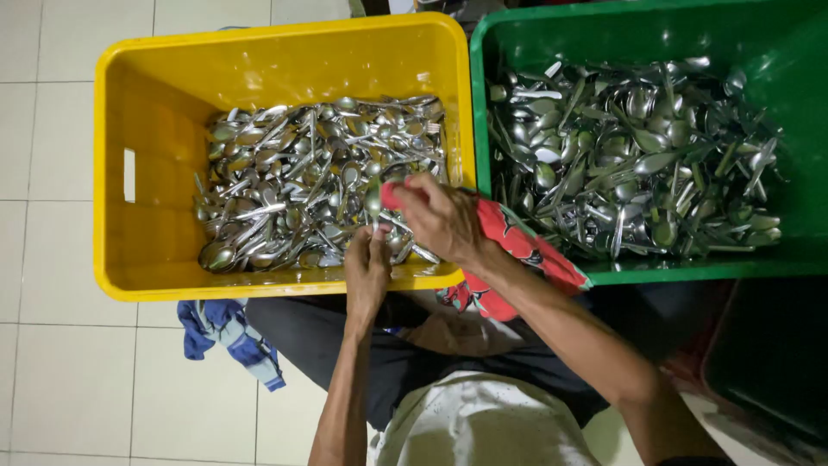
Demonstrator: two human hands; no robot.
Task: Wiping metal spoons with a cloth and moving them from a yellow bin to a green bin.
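Head view: hands (405, 242) over yellow crate rim (285, 285)

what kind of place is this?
Likely a commercial kitchen or catering wash area. A yellow crate and a green crate sit on a tiled floor, both heaped with spoons; the right hand holds a red cloth.

Shiny metal everywhere: the spoons (319, 181) in the yellow crate (138, 95), upper left of the frame, gleam like polished steel, and so does the cutlery (638, 164) in the green crate (776, 60), upper right. Both crates are smooth, slightly glossy plastic. The red cloth (517, 246) at centre looks soft and matt, as does the blue rag (228, 332), lower left, lying on pale, smooth floor tiles (69, 380).
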